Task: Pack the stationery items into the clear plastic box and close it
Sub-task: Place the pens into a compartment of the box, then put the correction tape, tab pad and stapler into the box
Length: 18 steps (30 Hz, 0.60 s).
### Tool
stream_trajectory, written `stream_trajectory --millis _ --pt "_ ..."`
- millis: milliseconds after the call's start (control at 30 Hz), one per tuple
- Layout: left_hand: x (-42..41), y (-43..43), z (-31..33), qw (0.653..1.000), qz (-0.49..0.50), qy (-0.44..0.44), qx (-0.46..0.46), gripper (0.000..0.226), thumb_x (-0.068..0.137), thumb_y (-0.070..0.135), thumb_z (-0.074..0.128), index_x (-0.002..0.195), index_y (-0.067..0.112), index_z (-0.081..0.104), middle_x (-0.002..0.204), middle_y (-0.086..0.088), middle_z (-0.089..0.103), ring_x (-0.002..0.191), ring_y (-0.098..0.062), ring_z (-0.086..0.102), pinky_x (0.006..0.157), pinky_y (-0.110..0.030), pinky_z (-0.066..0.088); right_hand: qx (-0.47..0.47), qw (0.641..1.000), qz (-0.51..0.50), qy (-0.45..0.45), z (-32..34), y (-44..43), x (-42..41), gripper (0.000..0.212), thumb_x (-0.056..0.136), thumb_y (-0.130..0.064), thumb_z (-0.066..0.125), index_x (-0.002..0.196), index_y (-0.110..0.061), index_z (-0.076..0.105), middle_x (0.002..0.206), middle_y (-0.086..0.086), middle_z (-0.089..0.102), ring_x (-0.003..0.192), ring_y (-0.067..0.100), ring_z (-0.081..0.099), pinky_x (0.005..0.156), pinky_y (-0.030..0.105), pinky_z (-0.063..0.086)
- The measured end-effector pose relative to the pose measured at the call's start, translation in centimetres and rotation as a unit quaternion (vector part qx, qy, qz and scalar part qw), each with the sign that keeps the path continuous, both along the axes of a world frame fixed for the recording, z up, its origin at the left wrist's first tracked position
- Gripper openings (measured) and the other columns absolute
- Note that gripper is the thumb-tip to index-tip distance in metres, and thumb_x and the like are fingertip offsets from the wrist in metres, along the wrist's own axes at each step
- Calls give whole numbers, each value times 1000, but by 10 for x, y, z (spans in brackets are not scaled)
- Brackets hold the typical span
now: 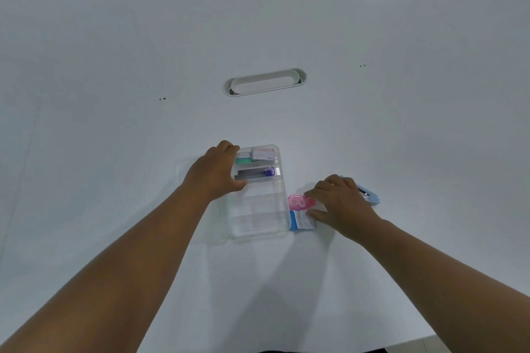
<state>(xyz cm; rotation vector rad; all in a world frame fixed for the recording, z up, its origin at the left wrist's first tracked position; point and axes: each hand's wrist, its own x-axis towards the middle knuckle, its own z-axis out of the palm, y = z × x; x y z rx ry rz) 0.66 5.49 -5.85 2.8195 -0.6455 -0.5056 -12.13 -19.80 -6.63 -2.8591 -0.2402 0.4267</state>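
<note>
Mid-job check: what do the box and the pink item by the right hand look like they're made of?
Clear box: looks like rigid transparent plastic with a glossy finish; the table shows through its walls and dividers. Pink item: seems translucent tinted plastic, smooth and shiny, with lighter round shapes showing through its shell. Too small to tell more.

- A wide white counter (286, 23) carries everything; an oval cable slot (264, 82) is set into its middle, with two pairs of small dark dots to either side.
- A clear plastic box (259, 209) lies open on it, near the front edge, with its transparent lid (186, 169) flat to the left.
- Just right of the box lies a pink tape dispenser (301, 203).
- A blue-and-white card packet (301, 221) lies right beside the box's near right corner.
- A pale blue stapler (370, 195) lies farther right.
- Both hands rest on the counter's things.
</note>
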Motion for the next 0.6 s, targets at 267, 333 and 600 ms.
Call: stream_trajectory --millis 267,333,600 --pt "-30 -14 7 993 -81 -89 -9 71 80 52 58 138 15 39 144 -5 42 131 -26 34 104 -42 37 -24 999 43 -19 -6 16 14 31 95 -42 50 114 -22 63 111 -3 64 107 22 49 92 36 35" --pt "-42 -24 7 986 -126 -105 -14 65 80 54 55 130 15 47 135 -5 50 125 -26 40 103 -41 39 -37 998 51 -15 -6 15 14 32 94 -42 49 112 -19 63 108 -1 64 105 22 50 90 36 35" --pt "-88 -67 -12 962 -249 -114 -18 54 77 58 58 111 17 57 118 -5 60 116 -29 47 97 -44 40 -23 997 -55 -58 7 -19 14 23 85 -35 57 94 -15 65 88 1 64 88 24 54 79 36 40"
